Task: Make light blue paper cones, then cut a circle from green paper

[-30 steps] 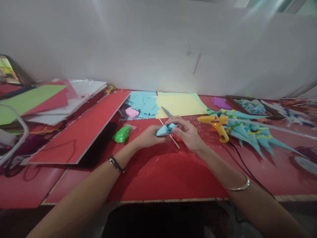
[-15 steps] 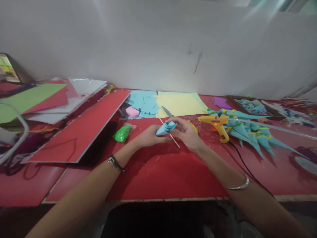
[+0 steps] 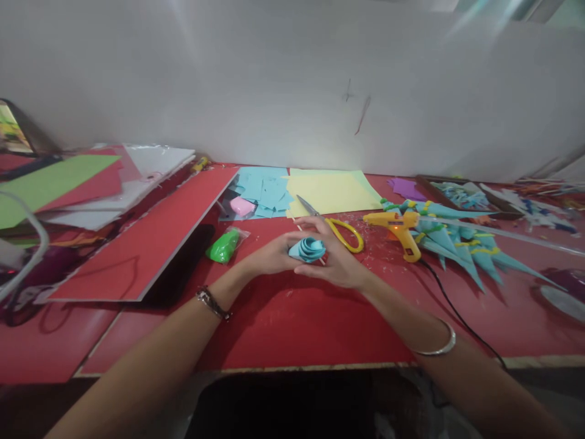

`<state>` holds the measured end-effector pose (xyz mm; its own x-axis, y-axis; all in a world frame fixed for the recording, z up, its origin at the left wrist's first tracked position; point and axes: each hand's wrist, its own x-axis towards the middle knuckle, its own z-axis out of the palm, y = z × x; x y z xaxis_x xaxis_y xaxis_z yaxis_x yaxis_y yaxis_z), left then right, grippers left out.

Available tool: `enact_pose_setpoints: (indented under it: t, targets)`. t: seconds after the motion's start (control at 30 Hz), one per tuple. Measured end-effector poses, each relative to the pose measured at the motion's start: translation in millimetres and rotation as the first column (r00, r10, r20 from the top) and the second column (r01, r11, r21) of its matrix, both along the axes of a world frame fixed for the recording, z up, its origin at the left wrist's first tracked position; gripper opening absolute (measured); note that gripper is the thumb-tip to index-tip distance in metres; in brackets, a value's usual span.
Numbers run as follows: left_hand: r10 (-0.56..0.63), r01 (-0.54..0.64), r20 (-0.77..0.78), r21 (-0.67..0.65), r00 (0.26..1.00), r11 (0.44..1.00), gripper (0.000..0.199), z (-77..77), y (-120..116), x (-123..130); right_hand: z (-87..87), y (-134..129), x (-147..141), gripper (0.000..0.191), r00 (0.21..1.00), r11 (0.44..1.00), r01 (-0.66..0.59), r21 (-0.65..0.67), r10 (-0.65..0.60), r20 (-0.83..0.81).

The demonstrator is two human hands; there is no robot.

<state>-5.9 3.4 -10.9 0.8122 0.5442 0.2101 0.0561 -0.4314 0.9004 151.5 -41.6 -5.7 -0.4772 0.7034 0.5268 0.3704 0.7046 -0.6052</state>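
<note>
A light-blue paper roll (image 3: 307, 250), its coiled end facing me, is held between my two hands above the red table. My left hand (image 3: 272, 253) grips its left side, with the fingertips partly hidden behind it. My right hand (image 3: 342, 261) curls round the right side, thumb below and fingers above. A thin pale stick (image 3: 297, 225) lies under the hands, mostly covered. Just beyond my right hand lie scissors with yellow handles (image 3: 359, 239), blades pointing to the far left.
A yellow glue gun (image 3: 402, 228) with an orange light stands right, before several blue paper cones (image 3: 457, 244). Cut blue paper (image 3: 269, 192) and yellow sheets (image 3: 336, 192) lie against the wall. A green packet (image 3: 223, 246) and a raised red board (image 3: 150, 238) are left.
The paper roll has turned so its coiled end faces me. My right hand has shifted from pinching its edge to curling round it, uncovering the scissors' yellow handles.
</note>
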Motion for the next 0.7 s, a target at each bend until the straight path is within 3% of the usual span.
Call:
enact_pose_setpoints:
  t: [0.13,0.27,0.37,0.5,0.57,0.63,0.7]
  targets:
    - [0.047,-0.047,0.001,0.099,0.999,0.994,0.011,-0.7,0,0,0.9,-4,-4,0.031,0.998,0.999,-0.011,0.048,0.008,0.062]
    - [0.1,-0.098,-0.014,0.113,0.995,0.989,0.013,0.4,0,1,2.8,-5,-4,0.021,0.999,0.995,0.004,0.097,-0.008,0.039]
    - [0.182,-0.184,0.027,0.113,0.983,0.976,0.023,-0.6,0,3,1.9,-3,-4,0.015,0.989,0.989,0.126,0.083,-0.119,-0.083]
    - [0.224,-0.224,0.016,0.078,0.975,0.971,0.029,-1.2,-1,7,-3.0,0,-5,0.019,0.911,0.949,0.311,-0.045,-0.312,-0.27]
    - [0.189,-0.189,-0.011,0.035,0.982,0.981,0.029,0.2,-4,8,-4.1,1,-5,0.024,0.9,0.954,0.268,-0.133,-0.297,-0.32]
    - [0.153,-0.155,-0.045,-0.032,0.987,0.987,0.029,2.2,-8,8,-2.8,1,-4,0.029,0.919,0.969,0.102,-0.227,-0.179,-0.351]
    - [0.128,-0.137,-0.087,-0.113,0.988,0.984,0.028,3.9,-12,8,0.5,1,-2,0.034,0.922,0.949,-0.091,-0.303,-0.035,-0.386]
